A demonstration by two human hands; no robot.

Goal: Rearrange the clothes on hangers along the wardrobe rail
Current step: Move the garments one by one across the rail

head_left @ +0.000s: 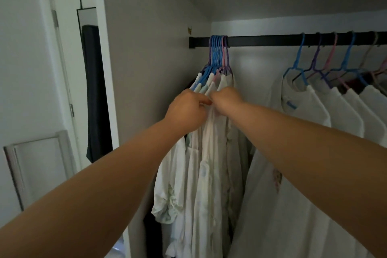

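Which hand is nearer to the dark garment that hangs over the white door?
Left. The left hand grips the bunched white clothes, on the side toward the dark garment on the white door. The right hand is farther right.

The fingers (206, 100) of both hands are hidden in the bunched clothes (209, 153).

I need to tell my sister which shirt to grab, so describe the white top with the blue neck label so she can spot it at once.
Find the black wardrobe rail and skip the tight bunch of hangers at its left end, where both hands are busy. Past the bare gap hangs a spaced-out row; the white top is first in it, on a blue plastic hanger. Only it shows a small blue label inside its round neck.
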